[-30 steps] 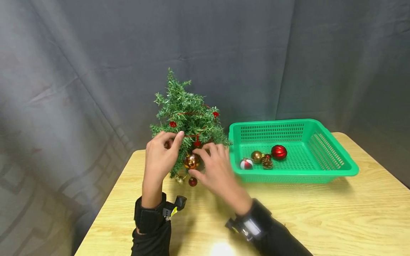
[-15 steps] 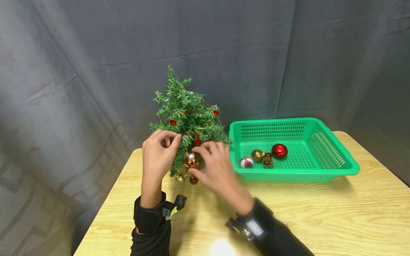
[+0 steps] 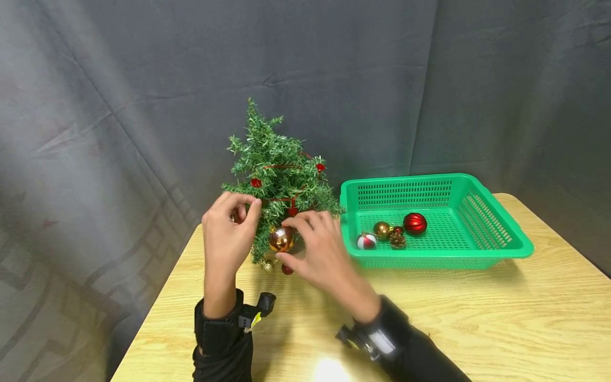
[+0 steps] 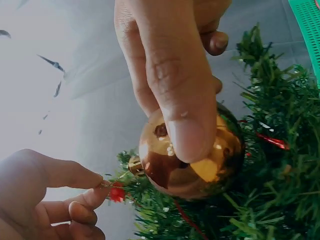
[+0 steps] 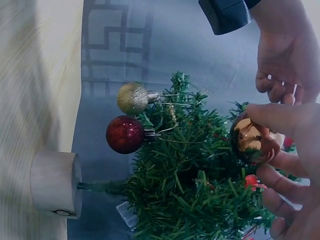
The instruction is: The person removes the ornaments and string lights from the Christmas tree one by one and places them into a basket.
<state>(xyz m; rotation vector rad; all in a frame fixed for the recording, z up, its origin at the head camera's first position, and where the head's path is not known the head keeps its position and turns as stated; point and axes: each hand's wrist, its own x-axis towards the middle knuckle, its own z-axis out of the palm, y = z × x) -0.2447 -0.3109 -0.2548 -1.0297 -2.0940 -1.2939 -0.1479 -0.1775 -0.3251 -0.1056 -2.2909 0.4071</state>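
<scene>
Two black sleeves (image 3: 223, 365) at the bottom of the frame. Just above, at centre, a smooth, mirror-bright gold bauble (image 3: 281, 240), gripped between thumb and fingers of the right hand (image 3: 322, 254); to its left, the left hand (image 3: 226, 223), pinching a thin gold thread (image 4: 120, 176) running toward the bauble's cap, legible only in the left wrist view. Only from the right wrist: a pale, round pot (image 5: 56, 185) under the bristly green tree (image 3: 269, 148). Wood-grained table (image 3: 477, 318) stretching wide across the lower right, left edge slanting. Right of centre, just beside the branches, a slotted green plastic basket (image 3: 444, 253), holding a ribbed red ball (image 3: 415, 224) and a rough pine cone (image 3: 397, 240). Beyond, across the top, creased grey cloth (image 3: 334, 69).
</scene>
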